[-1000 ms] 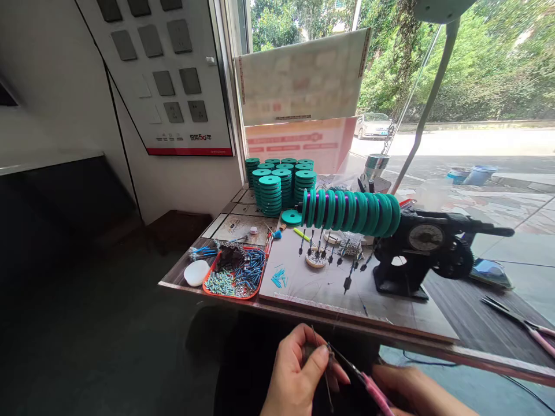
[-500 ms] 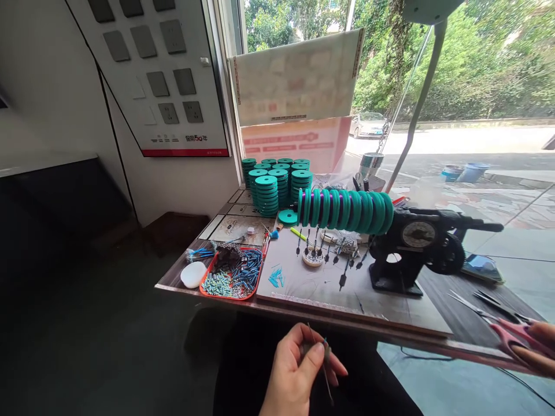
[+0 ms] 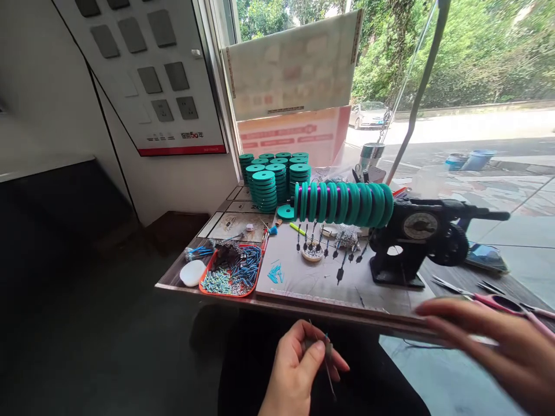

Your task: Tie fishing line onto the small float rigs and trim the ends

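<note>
Head view, only one to go on: left hand (image 3: 299, 370) down low in front of the bench (image 3: 390, 323), thumb and fingers pinched shut on a small dark float (image 3: 326, 351) with a thin stem or line trailing below. Hard to tell exactly what the little piece is, too small. Right hand (image 3: 498, 346) blurred, fingers spread wide and holding nothing, hovering just off the bench edge near the pink scissors (image 3: 498, 300) lying on the wood. On the bench: black winder (image 3: 416, 242) with a row of teal spools (image 3: 342, 203) on its shaft, more spools stacked behind (image 3: 271, 182), red tray (image 3: 229, 271) of bits at the left end, a few small floats (image 3: 323, 251) dangling under the winder. For doing this bit well, probably best to keep that pinch light and close to the tip so the thin stem doesn't bend or slip. Worth keeping the piece up near bench height rather than over the lap, easy to lose if dropped. Free hand should come in slow and grab the loose end, not the body. Also wise to steer clear of the scissors points.
</note>
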Motion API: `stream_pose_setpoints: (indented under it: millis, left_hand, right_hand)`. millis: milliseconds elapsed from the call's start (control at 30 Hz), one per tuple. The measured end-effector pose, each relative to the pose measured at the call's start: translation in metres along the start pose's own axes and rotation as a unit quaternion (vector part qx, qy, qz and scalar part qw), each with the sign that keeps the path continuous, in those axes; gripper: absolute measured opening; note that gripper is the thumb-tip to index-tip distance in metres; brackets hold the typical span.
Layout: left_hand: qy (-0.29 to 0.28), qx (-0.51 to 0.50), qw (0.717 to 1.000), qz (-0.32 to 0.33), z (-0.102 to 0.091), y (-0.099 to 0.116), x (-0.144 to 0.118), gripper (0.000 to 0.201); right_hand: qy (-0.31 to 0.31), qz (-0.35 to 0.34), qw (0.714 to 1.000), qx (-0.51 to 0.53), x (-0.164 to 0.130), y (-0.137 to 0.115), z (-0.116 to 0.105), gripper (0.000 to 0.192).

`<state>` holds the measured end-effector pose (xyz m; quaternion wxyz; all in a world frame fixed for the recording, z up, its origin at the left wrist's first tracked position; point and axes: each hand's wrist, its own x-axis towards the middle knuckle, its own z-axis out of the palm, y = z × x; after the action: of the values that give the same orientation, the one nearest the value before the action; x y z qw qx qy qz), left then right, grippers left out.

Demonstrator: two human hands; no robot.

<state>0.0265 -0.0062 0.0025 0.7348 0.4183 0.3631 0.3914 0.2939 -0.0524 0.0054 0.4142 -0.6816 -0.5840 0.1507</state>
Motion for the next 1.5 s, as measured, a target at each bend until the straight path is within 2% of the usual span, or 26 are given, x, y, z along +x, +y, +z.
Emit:
stream_pose_setpoints:
  millis: [100, 200, 400, 500, 633, 800, 867, 933, 1000, 1067, 1133, 1333, 1500]
  left_hand:
    - [-0.013, 0.009, 1.0, 0.0, 0.0, -0.002, 0.0, 0.031]
    - [-0.027, 0.012, 1.0, 0.009, -0.004, -0.008, 0.001, 0.033]
    - [-0.037, 0.021, 0.999, 0.025, -0.006, -0.012, 0.003, 0.031]
    - [-0.025, 0.031, 0.999, 0.035, -0.004, -0.011, 0.004, 0.031]
    - [-0.012, 0.079, 0.995, 0.055, -0.004, -0.01, 0.002, 0.028]
    - [0.003, 0.213, 0.974, 0.082, -0.01, -0.008, -0.002, 0.021]
    - [0.003, 0.222, 0.971, 0.085, -0.012, -0.01, -0.001, 0.019]
    - [-0.012, 0.146, 0.987, 0.071, -0.011, -0.014, 0.001, 0.022]
    - [-0.052, 0.01, 0.998, 0.031, -0.01, -0.019, 0.003, 0.027]
    - [-0.1, -0.114, 0.988, -0.03, -0.009, -0.023, 0.006, 0.03]
    - [-0.127, -0.191, 0.969, -0.088, -0.008, -0.023, 0.007, 0.027]
    - [-0.153, -0.303, 0.924, -0.177, -0.01, -0.016, 0.006, 0.021]
    - [-0.168, -0.313, 0.912, -0.205, -0.011, -0.017, 0.006, 0.022]
  right_hand:
    - [-0.113, 0.023, 0.981, 0.154, -0.009, -0.059, 0.063, 0.032]
    - [-0.219, 0.064, 0.929, 0.292, -0.007, -0.083, 0.098, 0.033]
    - [-0.279, 0.145, 0.845, 0.433, -0.002, -0.075, 0.107, 0.034]
    - [-0.293, 0.157, 0.82, 0.466, -0.003, -0.075, 0.111, 0.036]
    - [-0.296, 0.157, 0.81, 0.481, -0.003, -0.079, 0.114, 0.039]
    - [-0.293, 0.158, 0.804, 0.493, -0.003, -0.08, 0.112, 0.041]
    - [-0.294, 0.158, 0.802, 0.496, -0.004, -0.078, 0.111, 0.04]
    - [-0.295, 0.157, 0.799, 0.499, -0.004, -0.076, 0.111, 0.037]
    - [-0.293, 0.156, 0.799, 0.502, -0.003, -0.073, 0.111, 0.034]
    - [-0.291, 0.149, 0.8, 0.503, -0.002, -0.071, 0.11, 0.033]
    - [-0.292, 0.14, 0.802, 0.501, -0.001, -0.069, 0.11, 0.034]
    - [-0.296, 0.132, 0.813, 0.485, -0.001, -0.069, 0.11, 0.032]
    - [-0.277, 0.125, 0.833, 0.462, -0.002, -0.069, 0.111, 0.031]
